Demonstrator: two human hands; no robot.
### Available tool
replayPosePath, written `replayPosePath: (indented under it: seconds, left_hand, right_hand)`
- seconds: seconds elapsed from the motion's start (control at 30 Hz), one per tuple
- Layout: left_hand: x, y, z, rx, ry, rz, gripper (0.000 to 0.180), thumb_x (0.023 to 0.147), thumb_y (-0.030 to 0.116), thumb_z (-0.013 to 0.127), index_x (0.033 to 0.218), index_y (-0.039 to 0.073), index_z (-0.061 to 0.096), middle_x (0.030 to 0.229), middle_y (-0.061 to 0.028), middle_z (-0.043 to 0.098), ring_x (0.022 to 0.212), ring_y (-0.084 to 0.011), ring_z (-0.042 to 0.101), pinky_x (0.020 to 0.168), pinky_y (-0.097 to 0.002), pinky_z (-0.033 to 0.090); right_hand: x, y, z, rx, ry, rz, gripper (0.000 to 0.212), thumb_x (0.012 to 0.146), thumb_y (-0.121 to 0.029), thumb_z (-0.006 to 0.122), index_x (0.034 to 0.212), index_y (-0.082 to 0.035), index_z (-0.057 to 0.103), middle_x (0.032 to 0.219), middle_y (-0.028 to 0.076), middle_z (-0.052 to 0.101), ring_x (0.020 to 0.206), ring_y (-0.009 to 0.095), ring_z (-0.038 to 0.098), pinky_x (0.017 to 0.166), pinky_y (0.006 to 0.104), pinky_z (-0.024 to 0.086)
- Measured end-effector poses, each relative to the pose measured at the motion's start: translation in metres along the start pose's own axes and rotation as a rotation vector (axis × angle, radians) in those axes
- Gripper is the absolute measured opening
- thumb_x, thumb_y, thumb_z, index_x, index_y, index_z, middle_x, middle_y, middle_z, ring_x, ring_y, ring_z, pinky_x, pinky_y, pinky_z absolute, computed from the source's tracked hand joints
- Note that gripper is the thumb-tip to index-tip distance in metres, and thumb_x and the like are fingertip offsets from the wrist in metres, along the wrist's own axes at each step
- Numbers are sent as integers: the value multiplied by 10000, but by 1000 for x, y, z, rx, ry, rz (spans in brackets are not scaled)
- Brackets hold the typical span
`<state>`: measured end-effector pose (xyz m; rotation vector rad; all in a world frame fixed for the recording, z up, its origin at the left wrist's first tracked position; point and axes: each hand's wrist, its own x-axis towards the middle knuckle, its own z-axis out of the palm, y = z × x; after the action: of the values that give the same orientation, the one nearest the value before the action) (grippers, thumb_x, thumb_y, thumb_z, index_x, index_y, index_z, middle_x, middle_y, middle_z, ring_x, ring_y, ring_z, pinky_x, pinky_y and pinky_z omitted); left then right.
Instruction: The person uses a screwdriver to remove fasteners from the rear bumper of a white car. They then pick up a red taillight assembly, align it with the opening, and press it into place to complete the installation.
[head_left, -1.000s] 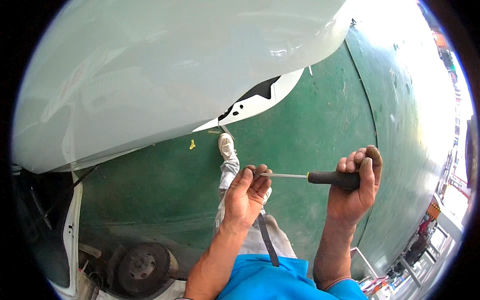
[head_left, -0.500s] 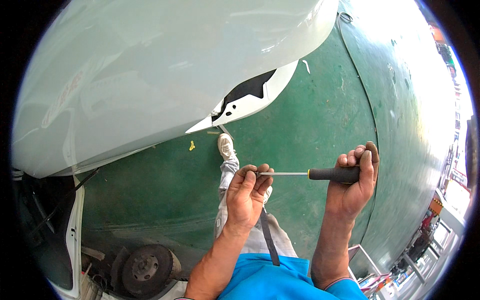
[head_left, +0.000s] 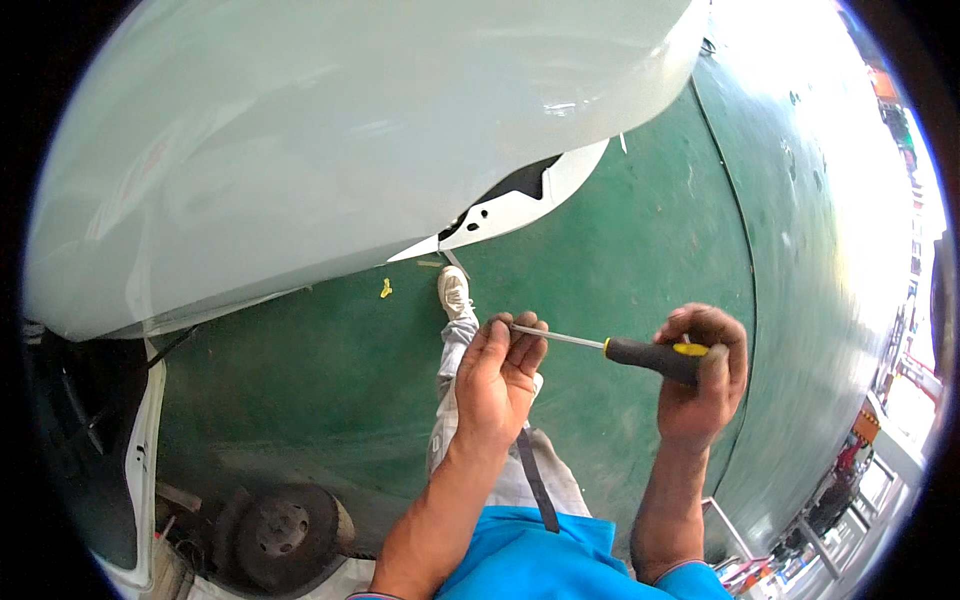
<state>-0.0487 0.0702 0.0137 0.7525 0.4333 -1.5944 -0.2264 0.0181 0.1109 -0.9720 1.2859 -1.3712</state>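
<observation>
Between hands (head_left: pixel 497 390) (head_left: pixel 700 400), screwdriver (head_left: pixel 628 352) crosswise, tip (head_left: pixel 518 328) leftward

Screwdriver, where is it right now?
In the head view, the screwdriver is right of centre, between the person's hands: its dark handle in the right hand, its tip at the fingers of the left hand.

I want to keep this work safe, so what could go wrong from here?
The tip of the screwdriver sits at the pinching left grip, so a slip might poke bare skin. If the right grip loosens on the dark handle, the tool might fall toward the green floor, possibly onto the white shoe. The pale vehicle panel lies ahead, so a careless swing could scratch it.
</observation>
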Motion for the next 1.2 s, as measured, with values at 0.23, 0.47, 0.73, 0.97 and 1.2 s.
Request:
replayPosePath:
  seconds: [0.23, 0.47, 0.73, 0.97, 1.2]
  left_hand:
    - [23, 28, 41, -89, -93, 23, 164, 1059, 143, 580, 1135, 19, 658, 1144, -160, 721, 1076, -271, 722, 952, -384, 633]
    - [44, 35, 61, -126, -28, 28, 216, 1065, 193, 580, 1139, 0, 645, 1135, -180, 729, 1054, -272, 734, 894, -368, 647]
    - [42, 47, 71, 55, 41, 91, 255, 1082, 159, 507, 1212, -20, 631, 1172, -199, 717, 1073, -279, 724, 934, -384, 625]
    - [43, 57, 73, 82, 35, 65, 256, 1057, 113, 488, 1195, -53, 624, 1165, -226, 712, 1064, -308, 724, 923, -397, 631]
    - [45, 70, 74, 97, 20, 7, 270, 1034, 116, 479, 1170, -83, 600, 1148, -256, 705, 1038, -319, 731, 891, -394, 642]
  right_hand:
    - [-8, -37, 3, -396, -260, -81, 457, 781, -88, 839, 1178, 16, 639, 1119, 215, 689, 828, 200, 699, 702, 294, 578]
    - [6, -42, 36, -734, -395, -438, 416, 761, -71, 849, 1110, -3, 634, 1041, 259, 705, 896, 288, 741, 723, 352, 609]
    - [18, -49, 65, -873, -496, -496, 422, 756, -68, 853, 1110, -22, 630, 1025, 233, 710, 814, 287, 747, 659, 359, 612]
    - [27, -54, 84, -915, -504, -452, 419, 744, -44, 847, 1104, -19, 633, 1021, 226, 707, 812, 279, 744, 661, 353, 611]
    - [34, -61, 106, -962, -527, -472, 417, 725, -34, 858, 1082, -27, 643, 1014, 209, 707, 776, 278, 738, 630, 353, 597]
